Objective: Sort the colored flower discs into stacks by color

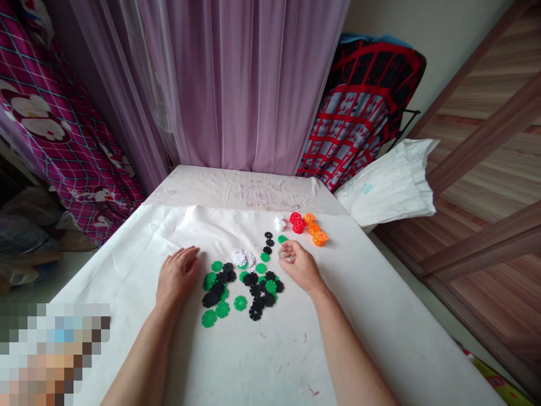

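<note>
My left hand lies flat on the white tablecloth, fingers stretched out and holding nothing, left of the loose discs. With its fingers pinched together, my right hand is right of the discs and has a small white disc at its fingertips, partly hidden. Just beyond those fingers lies a green notched disc. Between both hands spread several black notched discs and green notched discs, many overlapping. A few white notched discs sit at the far side of this spread. A short line of black discs runs away from it.
Farther back on the table stand a white disc pile, a red pile and orange piles. A white bag leans at the right edge. Purple curtains hang behind; wooden doors stand at the right.
</note>
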The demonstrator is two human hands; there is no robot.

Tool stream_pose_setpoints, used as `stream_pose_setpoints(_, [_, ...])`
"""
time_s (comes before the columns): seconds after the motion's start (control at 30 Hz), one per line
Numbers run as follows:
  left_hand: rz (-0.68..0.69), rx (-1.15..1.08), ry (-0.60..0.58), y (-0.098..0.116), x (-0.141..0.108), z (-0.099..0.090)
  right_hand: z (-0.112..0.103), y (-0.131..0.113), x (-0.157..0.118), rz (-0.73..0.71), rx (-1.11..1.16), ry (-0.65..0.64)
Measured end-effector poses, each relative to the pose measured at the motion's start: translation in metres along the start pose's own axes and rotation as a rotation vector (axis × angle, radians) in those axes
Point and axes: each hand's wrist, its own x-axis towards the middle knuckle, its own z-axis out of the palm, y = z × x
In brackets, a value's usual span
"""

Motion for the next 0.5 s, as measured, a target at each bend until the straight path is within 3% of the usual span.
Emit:
stream_pose_setpoints(0.1, [-0.022,-0.010,0.010,-0.005,0.001,-0.001,-0.012,0.025,0.019,0.021,-0.009,0.115])
stream_pose_setpoints(0.2, [-0.010,-0.014,0.020,-0.009,0.002,-0.002,-0.012,0.037,0.028,-0.009,-0.033,0.091])
stream_pose_setpoints(0.5, [0.008,-0.016,0.004,-0.008,0.002,-0.004,-0.005,0.041,0.027,-0.023,-0.067,0.033])
